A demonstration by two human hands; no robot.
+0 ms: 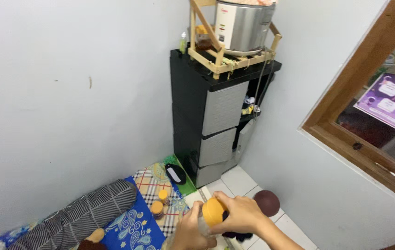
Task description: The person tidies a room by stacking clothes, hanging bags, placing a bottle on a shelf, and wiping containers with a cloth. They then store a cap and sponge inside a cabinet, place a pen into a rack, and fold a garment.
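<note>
While I look down from head height, both my hands sit at the bottom edge of view, closed on a clear jar (203,223) with an orange lid (214,211). Right hand (241,215) wraps the lid from the side, fingers curled tight. Left hand (189,231) grips the jar body below, partly cut off by the frame. Jar is held in the air above the floor tiles (239,180), tilted toward the left. Just behind the right hand: dark round ball (267,202) on the floor. Left of the jar: two small orange-capped jars (160,203) on a checked cloth (151,183), striped bolster (79,215) further left. Black drawer cabinet (213,125) stands in the corner, rice cooker (244,25) on a wooden rack (227,62) on top.
</note>
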